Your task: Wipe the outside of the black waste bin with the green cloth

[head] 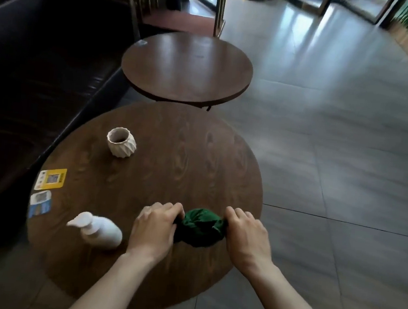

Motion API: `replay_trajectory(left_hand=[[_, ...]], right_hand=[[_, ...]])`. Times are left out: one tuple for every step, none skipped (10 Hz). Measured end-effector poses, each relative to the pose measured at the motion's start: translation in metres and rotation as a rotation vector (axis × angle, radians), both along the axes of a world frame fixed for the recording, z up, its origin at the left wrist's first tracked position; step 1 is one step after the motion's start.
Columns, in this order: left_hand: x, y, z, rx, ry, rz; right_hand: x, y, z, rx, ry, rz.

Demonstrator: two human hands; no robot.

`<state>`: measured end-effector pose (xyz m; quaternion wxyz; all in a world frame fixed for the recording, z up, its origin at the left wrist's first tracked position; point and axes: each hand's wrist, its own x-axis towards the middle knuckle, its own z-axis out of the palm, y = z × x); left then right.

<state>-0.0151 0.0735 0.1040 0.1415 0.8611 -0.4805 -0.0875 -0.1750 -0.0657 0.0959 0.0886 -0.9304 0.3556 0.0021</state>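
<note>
Hands are seen closed at either end of the green cloth [199, 228], which is bunched into a tight wad above the near round table [171, 166], at about five o'clock on its top. The left hand [155, 227] is clamped on the cloth's nine o'clock end, fingers curled over it, and the right hand [246, 235] is clamped on its three o'clock end in the same way. Whether the wad touches the wood cannot be told.

A white pump bottle [100, 230] is stood just beside the left hand, at nine o'clock from it, its nozzle turned toward nine o'clock. Two printed cards [45, 188] are laid flat at the table's nine o'clock rim, one yellow, one blue and white. A ribbed white cup [121, 142] is set upright at eleven o'clock on the top, well apart from the hands.

A second round table [187, 67] is placed at twelve o'clock beyond the first. A dark sofa [42, 74] is run along the nine o'clock side. A dark upright object is visible far off at twelve o'clock, too dim to be identified.
</note>
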Motion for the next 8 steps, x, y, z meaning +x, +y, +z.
replay_trajectory(left_hand=[[0.012,-0.038,-0.033,0.022,-0.059,-0.003],[0.019,-0.068,-0.078,0.059,-0.108,0.005],[0.022,-0.076,-0.122,0.201,-0.032,-0.012],[0.021,-0.073,-0.153,0.353,0.05,-0.076],[0.022,-0.066,-0.164,0.478,0.081,-0.105],[0.024,-0.058,-0.158,0.53,0.091,-0.124],[0.03,-0.047,-0.141,0.558,0.207,-0.124],[0.038,-0.031,-0.115,0.552,0.251,-0.158]], right_hand=[[0.014,-0.033,-0.031,-0.019,-0.017,-0.011],[0.027,-0.059,-0.076,-0.008,-0.038,-0.001],[0.031,-0.068,-0.123,0.146,0.058,0.084],[0.029,-0.063,-0.158,0.293,0.111,0.202],[0.026,-0.058,-0.176,0.325,0.143,0.223],[0.023,-0.056,-0.176,0.293,0.203,0.214],[0.026,-0.059,-0.164,0.337,0.296,0.189],[0.031,-0.061,-0.136,0.388,0.395,0.156]])
